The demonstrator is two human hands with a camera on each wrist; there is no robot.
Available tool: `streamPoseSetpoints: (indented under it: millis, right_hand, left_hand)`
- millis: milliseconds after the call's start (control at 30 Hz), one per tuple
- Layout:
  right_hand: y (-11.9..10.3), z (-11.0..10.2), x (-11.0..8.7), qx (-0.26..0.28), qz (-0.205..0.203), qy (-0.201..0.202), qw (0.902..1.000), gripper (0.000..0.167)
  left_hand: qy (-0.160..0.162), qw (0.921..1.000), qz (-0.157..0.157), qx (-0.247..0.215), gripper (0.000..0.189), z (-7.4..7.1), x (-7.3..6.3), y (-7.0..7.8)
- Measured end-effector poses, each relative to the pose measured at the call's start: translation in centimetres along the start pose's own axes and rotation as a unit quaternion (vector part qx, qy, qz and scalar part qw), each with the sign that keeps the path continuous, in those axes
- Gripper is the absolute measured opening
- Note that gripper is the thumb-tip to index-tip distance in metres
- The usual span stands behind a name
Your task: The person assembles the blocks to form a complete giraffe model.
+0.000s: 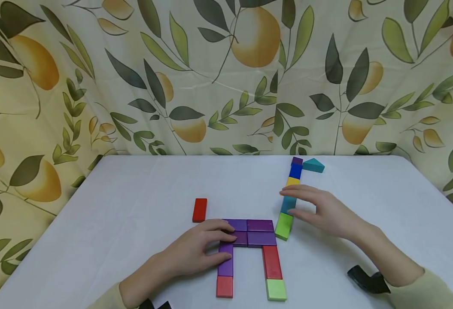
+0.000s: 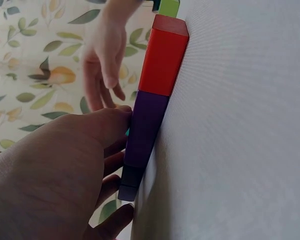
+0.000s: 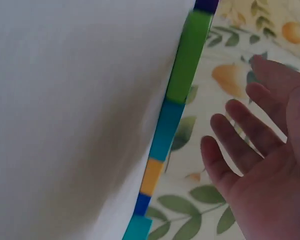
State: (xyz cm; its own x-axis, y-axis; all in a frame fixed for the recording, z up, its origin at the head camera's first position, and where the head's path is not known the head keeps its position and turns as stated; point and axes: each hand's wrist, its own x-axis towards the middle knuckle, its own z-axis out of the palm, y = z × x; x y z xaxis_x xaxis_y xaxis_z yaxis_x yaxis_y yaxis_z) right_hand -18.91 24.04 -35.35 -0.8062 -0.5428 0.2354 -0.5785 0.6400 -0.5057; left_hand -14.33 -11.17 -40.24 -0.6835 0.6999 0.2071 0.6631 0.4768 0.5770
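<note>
Flat purple blocks (image 1: 260, 225) form a body on the white table, with two legs of blocks below. My left hand (image 1: 195, 249) rests at its left side, fingers loosely bent over the purple edge. In the left wrist view the thumb is right at the purple leg block (image 2: 146, 127), beside a red block (image 2: 164, 60). A slanted row rises from the body's right corner: a green block (image 1: 283, 226), a teal block (image 1: 288, 206), a yellow block (image 1: 293, 181), a blue block (image 1: 295, 171) and a dark purple one. My right hand (image 1: 332, 212) hovers over this row, fingers extended, holding nothing.
A teal triangle block (image 1: 313, 165) lies beside the row's far end. One red block (image 1: 200, 210) stands apart, up left of the body. A black strap (image 1: 369, 279) is at my right wrist. A fruit-patterned curtain (image 1: 226, 86) hangs behind the table (image 1: 133, 193).
</note>
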Motion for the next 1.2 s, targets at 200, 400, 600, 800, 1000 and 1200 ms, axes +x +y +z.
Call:
streamPoseSetpoints:
  millis: [200,400,600,800,1000,1200]
  right_hand:
    - [-2.8,2.0,-0.5,0.02,-0.013,-0.119,0.9926,0.046]
    - [-3.9,2.9,-0.7,-0.009,-0.053,-0.197,0.979,0.045]
    - [-3.9,3.1,-0.7,-0.034,-0.08,-0.195,0.9769,0.043]
    - [-4.0,3.2,-0.7,-0.041,-0.076,-0.199,0.9762,0.043]
    - [-4.3,3.3,-0.7,-0.045,-0.068,-0.203,0.9757,0.044]
    - [-4.3,3.2,-0.8,-0.045,-0.067,-0.202,0.976,0.044]
  left_hand:
    - [-0.006,0.9999,-0.012,-0.008,0.035,0.0,0.1,0.1]
    - [-0.012,0.9999,-0.01,0.003,0.035,-0.1,0.1,0.2]
    - [-0.008,0.9997,0.0,0.023,0.034,-0.3,0.2,0.5]
    - [0.041,0.9971,-0.039,0.05,0.033,-1.0,-0.2,0.2]
    - [0.124,0.9853,-0.068,0.095,0.035,-1.7,-0.4,-1.0]
    - [0.146,0.9756,-0.121,0.111,0.043,-2.2,0.0,-2.1]
